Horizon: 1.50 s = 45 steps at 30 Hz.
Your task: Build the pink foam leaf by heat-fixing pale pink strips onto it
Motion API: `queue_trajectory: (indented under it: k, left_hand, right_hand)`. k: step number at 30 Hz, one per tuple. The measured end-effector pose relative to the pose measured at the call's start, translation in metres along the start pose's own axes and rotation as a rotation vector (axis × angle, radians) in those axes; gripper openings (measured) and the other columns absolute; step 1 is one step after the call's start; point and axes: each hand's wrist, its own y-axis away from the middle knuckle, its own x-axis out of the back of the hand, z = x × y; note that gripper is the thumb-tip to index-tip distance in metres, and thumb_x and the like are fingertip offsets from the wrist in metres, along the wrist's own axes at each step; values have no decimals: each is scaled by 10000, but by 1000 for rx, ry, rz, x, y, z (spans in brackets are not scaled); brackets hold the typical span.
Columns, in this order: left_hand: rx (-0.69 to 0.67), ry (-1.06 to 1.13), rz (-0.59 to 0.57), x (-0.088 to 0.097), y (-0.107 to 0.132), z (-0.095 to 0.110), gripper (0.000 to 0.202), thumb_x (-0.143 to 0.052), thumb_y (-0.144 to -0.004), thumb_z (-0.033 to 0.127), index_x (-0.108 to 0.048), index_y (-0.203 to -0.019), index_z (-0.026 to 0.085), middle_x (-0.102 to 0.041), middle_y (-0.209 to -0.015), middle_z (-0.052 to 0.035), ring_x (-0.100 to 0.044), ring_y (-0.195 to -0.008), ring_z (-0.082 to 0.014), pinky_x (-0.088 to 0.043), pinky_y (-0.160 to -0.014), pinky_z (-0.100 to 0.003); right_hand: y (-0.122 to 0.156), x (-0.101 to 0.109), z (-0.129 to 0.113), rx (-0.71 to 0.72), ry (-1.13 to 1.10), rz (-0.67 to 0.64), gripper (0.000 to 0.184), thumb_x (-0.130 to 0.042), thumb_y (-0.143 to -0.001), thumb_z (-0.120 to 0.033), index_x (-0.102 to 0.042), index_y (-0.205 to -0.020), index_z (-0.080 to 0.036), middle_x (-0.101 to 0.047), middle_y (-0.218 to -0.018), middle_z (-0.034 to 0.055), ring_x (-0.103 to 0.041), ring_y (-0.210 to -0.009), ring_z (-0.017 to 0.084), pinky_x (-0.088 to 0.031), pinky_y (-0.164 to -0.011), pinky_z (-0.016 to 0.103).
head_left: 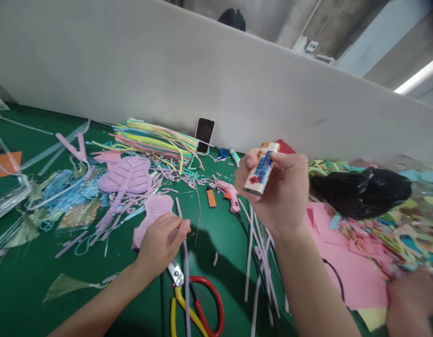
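My right hand [275,192] is raised above the green table [33,290] and is closed round a cream lighter [262,168] with a blue and orange label. My left hand [162,238] is low over the table, pinching a thin lilac strip [186,276] that runs toward the near edge. It rests beside a lilac foam leaf shape [151,215]. A larger lilac leaf [127,175] lies further back. Red and yellow handled scissors [198,304] lie just below my left hand.
A heap of coloured strips [156,140], a phone [204,135] leaning on the white divider, a pink glue gun [228,192], an orange lighter [211,197], pink paper [346,262], a black bag [360,192] and scraps crowd the table. Another person's hand [411,299] shows at the lower right.
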Motion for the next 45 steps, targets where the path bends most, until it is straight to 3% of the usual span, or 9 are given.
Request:
queue_trajectory:
  k: [4, 8, 18, 22, 25, 29, 35, 38, 45]
  left_hand:
    - [-17, 4, -6, -1, 1, -3, 329, -410, -936, 324, -559, -666, 208, -585, -640, 8, -566, -641, -139, -438, -628, -246]
    - [-55, 44, 9, -7, 4, -14, 278, -464, -914, 353, -573, -694, 224, -595, -662, 17, -584, -638, -137, -465, -627, -229]
    - [-105, 23, 37, -6, 7, -21, 284, -461, -915, 353, -585, -692, 228, -612, -674, 2, -597, -655, -151, -484, -637, -234]
    - [-106, -46, 66, -7, 6, -18, 302, -453, -921, 326, -568, -664, 217, -591, -650, -1, -568, -646, -155, -454, -631, -259]
    - [-82, -138, 29, -6, 3, -11, 318, -429, -933, 318, -570, -670, 208, -602, -674, -13, -566, -701, -169, -441, -681, -289]
    - [-47, -262, -117, 4, 0, -4, 221, -456, -920, 286, -657, -886, 200, -673, -854, -55, -581, -873, -215, -441, -792, -347]
    - [197, -560, -96, 50, -3, -22, 215, -504, -871, 279, -657, -953, 151, -644, -929, -136, -587, -912, -294, -427, -783, -397]
    - [446, -370, -105, 68, -9, -46, 293, -515, -856, 388, -624, -984, 148, -644, -749, -91, -622, -774, -297, -415, -675, -362]
    - [501, -65, -106, 62, -16, -74, 449, -644, -726, 382, -552, -1107, 163, -665, -705, -1, -632, -657, -202, -427, -600, -284]
  right_hand:
    - [-11, -3, -20, 179, 38, 124, 337, -398, -824, -510, -418, -609, -251, -248, -511, -65, -249, -381, 88, -243, -363, 226]
    - [-23, -4, -33, 299, -145, 74, 268, -333, -831, -411, -404, -627, -253, -191, -533, -66, -174, -401, 105, -202, -366, 237]
    - [-31, -12, -25, 298, -320, 24, 148, -377, -785, -301, -361, -648, -249, -150, -536, -86, -58, -429, 112, -152, -366, 235]
    - [-32, -7, -12, 140, -5, -10, 236, -347, -805, -396, -370, -623, -249, -207, -496, -90, -132, -390, 98, -170, -368, 237]
    - [-28, 3, 18, -76, 668, -35, 297, -430, -824, -401, -417, -588, -221, -367, -468, -64, -332, -404, 89, -272, -434, 230]
    - [-16, 20, 75, -347, 1529, -301, 341, -449, -875, -352, -500, -576, -195, -572, -529, 25, -584, -598, 155, -389, -613, 258]
    - [-1, 34, 115, -488, 1748, -211, 407, -472, -871, -511, -635, -798, -145, -687, -806, 169, -663, -762, 276, -406, -621, 324]
    - [2, 24, 119, -432, 1718, -135, 447, -395, -911, -511, -635, -877, -136, -686, -816, 175, -661, -768, 265, -404, -631, 321]
    - [14, -11, 141, -344, 1356, -496, 344, -439, -911, -416, -633, -767, -170, -696, -741, 86, -621, -684, 187, -356, -591, 268]
